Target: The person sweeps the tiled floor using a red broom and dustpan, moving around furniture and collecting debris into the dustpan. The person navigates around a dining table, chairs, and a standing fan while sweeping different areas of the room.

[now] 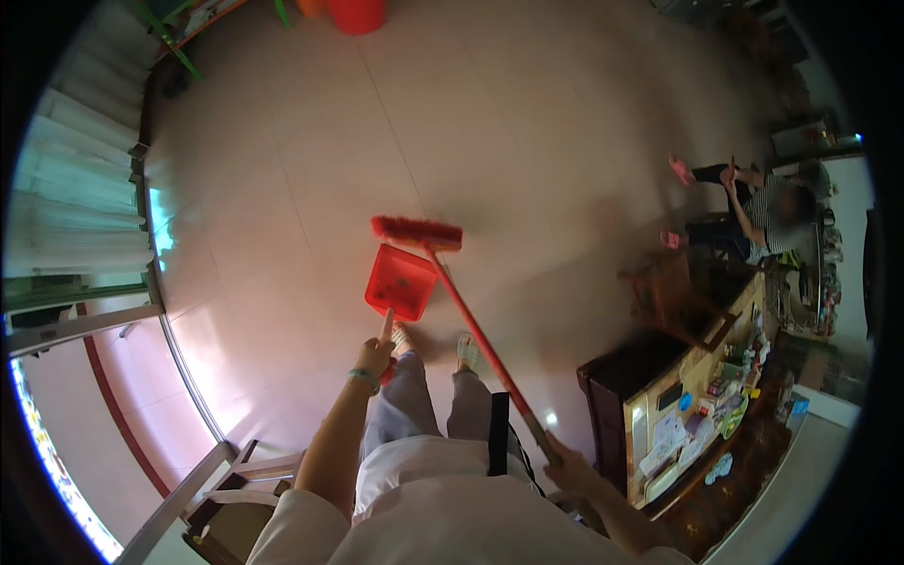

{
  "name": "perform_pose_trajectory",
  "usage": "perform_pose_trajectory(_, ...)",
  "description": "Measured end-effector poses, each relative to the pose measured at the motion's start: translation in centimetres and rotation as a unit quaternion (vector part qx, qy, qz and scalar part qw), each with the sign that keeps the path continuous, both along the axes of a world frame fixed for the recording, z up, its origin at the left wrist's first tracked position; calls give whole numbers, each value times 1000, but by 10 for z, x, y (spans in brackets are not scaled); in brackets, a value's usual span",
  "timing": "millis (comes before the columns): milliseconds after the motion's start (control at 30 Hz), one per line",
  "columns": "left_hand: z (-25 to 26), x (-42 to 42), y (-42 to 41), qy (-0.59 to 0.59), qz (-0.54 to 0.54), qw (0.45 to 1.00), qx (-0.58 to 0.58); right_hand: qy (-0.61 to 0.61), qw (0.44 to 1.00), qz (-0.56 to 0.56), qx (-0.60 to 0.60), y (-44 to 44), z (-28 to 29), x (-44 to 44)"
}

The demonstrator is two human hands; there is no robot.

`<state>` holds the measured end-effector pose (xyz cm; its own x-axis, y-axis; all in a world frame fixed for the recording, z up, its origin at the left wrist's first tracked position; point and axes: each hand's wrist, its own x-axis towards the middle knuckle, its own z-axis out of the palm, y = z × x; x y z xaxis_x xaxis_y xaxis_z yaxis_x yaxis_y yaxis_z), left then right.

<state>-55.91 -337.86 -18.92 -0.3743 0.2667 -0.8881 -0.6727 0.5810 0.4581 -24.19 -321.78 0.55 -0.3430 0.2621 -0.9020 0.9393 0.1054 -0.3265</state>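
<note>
My left hand is closed around the pale handle of a red plastic dustpan. Some dark bits of debris lie in the pan, close to my feet. In my right hand is the long handle of a broom, which slants from beside my hip up to the floor ahead. Its red-bristled head is just beyond the dustpan's front edge; whether the two touch I cannot tell.
A cluttered cabinet and a wooden chair stand at right, with a seated person beyond. Curtains and a doorway are at left. A red bucket stands far ahead on the tiled floor.
</note>
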Motion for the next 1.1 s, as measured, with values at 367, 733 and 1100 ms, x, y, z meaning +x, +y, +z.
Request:
perform_pose_trajectory(367,30,101,-88,-5,119,993,-21,171,967,117,148,123,-157,-221)
perform_pose_trajectory(733,11,199,-146,-38,102,992,-68,-3,968,239,74,21,-97,95)
perform_pose_trajectory(1100,4,266,-207,-8,148,989,10,167,974,137,67,-22,-51,183)
